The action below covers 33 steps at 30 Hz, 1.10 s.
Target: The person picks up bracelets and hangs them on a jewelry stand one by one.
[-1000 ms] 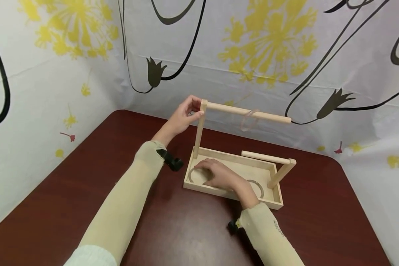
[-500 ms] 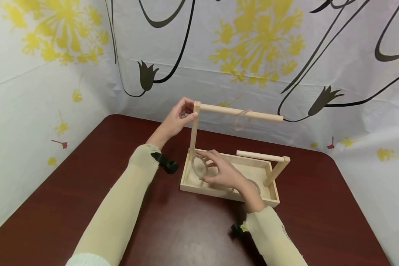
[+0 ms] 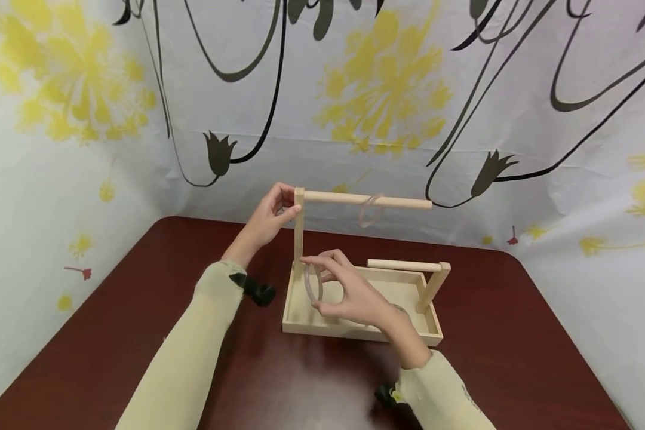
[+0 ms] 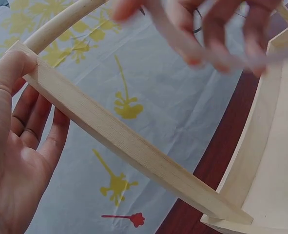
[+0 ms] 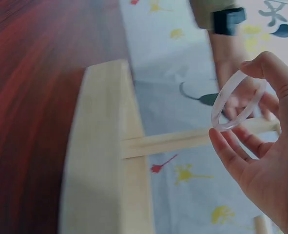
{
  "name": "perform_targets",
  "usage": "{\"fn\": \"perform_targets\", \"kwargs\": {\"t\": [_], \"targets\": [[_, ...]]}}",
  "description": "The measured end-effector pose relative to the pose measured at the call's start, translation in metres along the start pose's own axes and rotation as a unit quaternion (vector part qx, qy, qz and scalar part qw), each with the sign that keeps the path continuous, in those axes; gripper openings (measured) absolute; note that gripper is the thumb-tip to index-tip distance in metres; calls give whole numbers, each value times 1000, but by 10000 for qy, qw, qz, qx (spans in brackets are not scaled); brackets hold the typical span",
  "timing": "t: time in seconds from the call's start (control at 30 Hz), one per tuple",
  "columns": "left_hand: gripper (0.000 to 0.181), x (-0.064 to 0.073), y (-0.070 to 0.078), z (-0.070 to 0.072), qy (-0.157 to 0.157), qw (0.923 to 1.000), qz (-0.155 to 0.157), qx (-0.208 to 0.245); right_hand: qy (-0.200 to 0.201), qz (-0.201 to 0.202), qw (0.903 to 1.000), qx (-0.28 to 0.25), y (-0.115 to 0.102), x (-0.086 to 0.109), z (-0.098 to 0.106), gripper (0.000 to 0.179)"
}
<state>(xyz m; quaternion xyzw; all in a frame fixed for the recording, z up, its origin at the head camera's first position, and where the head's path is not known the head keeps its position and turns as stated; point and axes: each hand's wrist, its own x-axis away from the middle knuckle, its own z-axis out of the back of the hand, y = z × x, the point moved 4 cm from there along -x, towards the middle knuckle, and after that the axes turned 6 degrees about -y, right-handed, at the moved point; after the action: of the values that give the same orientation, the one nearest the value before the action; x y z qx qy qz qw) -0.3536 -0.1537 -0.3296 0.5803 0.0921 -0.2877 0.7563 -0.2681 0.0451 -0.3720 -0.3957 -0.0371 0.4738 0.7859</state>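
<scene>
My left hand [image 3: 263, 221] grips the top of the tall wooden post [image 4: 119, 131] of a bangle stand, thumb on the near side and fingers behind. In my right hand [image 3: 357, 298] a pale translucent bangle [image 5: 222, 100] is pinched between thumb and fingertips. It is held on edge above the left part of the stand's shallow tray [image 3: 322, 330], close to the tall post. Another bangle [image 3: 362, 216] hangs on the upper bar [image 3: 333, 197]. A further bangle [image 3: 401, 309] lies in the tray, partly hidden behind my right wrist.
A shorter post [image 3: 434, 289] at the tray's right end carries a lower bar [image 3: 403, 265] pointing left. The upper bar's free end also points right. Beneath is a dark red-brown table [image 3: 236, 370]; a flower-patterned cloth [image 3: 279, 155] hangs behind it.
My right hand has lifted the bangle from the tray and turned it nearly edge-on, closer to the tall post. My left hand keeps its grip. The head view has tilted upward and turned right.
</scene>
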Motion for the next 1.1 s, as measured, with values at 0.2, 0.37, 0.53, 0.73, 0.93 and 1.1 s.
{"fn": "perform_targets", "kwargs": {"t": [0.2,0.37,0.53,0.73,0.93,1.1], "targets": [[29,8,-2,0,81,9999,136,60,414,45,9989,-205,-16,5,19,75],[27,10,-6,-2,94,9995,265,109,1156,-134,9932,10,-20,15,48,76],[26,7,-7,-3,25,9994,325,107,2145,-439,9755,231,-18,30,85,78],[26,1,-2,-2,59,9996,235,144,3177,-821,9431,540,-17,48,122,76],[28,1,-2,-4,56,9994,274,199,3483,-1159,9261,872,-11,63,143,78],[26,2,-3,-6,70,9994,291,199,3507,-1361,9223,889,2,66,152,79]]}}
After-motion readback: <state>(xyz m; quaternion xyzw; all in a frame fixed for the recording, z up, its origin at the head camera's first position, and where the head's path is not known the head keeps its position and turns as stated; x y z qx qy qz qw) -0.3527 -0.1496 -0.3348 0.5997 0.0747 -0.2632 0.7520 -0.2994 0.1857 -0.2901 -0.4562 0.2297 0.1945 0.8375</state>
